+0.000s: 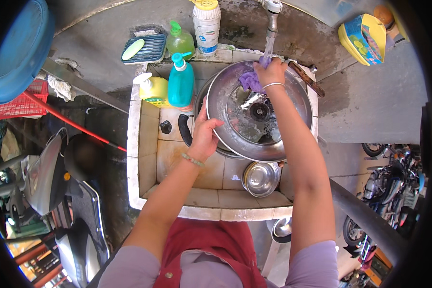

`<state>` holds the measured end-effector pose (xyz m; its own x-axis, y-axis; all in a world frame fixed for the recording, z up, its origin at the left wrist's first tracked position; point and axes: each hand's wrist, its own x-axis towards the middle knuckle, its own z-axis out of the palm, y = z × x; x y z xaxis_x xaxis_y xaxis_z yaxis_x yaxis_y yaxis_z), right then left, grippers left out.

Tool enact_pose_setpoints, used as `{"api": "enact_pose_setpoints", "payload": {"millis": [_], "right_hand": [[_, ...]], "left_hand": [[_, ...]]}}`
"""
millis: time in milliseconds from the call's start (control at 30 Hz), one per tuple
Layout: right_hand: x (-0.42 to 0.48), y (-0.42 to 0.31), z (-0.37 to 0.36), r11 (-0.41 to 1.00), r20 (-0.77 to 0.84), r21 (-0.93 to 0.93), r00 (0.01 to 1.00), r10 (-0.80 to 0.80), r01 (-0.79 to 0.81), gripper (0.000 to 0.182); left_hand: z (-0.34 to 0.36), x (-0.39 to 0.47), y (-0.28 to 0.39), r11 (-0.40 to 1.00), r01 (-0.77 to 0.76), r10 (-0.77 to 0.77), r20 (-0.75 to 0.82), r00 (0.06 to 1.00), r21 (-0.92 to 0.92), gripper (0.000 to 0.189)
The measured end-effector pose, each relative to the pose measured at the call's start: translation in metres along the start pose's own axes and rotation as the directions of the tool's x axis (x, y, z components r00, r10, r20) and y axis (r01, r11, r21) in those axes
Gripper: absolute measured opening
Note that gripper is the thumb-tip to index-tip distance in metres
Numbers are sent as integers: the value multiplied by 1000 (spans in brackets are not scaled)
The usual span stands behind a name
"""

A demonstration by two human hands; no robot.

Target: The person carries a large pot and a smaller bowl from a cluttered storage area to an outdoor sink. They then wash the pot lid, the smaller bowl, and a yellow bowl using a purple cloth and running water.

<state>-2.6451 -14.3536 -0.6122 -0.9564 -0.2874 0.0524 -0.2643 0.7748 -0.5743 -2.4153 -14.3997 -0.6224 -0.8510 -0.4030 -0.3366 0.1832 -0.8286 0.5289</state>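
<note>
My left hand grips the left rim of a round steel lid with a dark knob at its middle. The lid lies tilted over a metal pan with a black handle, whose left edge shows. My right hand holds a crumpled purple cloth at the lid's far side, under water running from the tap. Some water lies on the lid. Below the lid, small steel bowls stand on the tiled floor of the sink.
Pump bottles, one teal and one yellow, stand at the left. Behind are a green soap bottle, a white bottle and a soap dish. A knife-like tool with a wooden handle lies on the right rim.
</note>
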Motion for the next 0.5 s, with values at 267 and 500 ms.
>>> {"api": "enact_pose_setpoints", "payload": {"millis": [267, 500], "right_hand": [[-127, -68, 25, 841, 296, 311, 796, -529, 443, 50], [-192, -22, -29, 659, 397, 455, 525, -753, 600, 55]], "left_hand": [[-22, 4, 16, 991, 75, -87, -100, 991, -113, 51], [-21, 8, 34, 981, 81, -69, -73, 995, 178, 43]]}}
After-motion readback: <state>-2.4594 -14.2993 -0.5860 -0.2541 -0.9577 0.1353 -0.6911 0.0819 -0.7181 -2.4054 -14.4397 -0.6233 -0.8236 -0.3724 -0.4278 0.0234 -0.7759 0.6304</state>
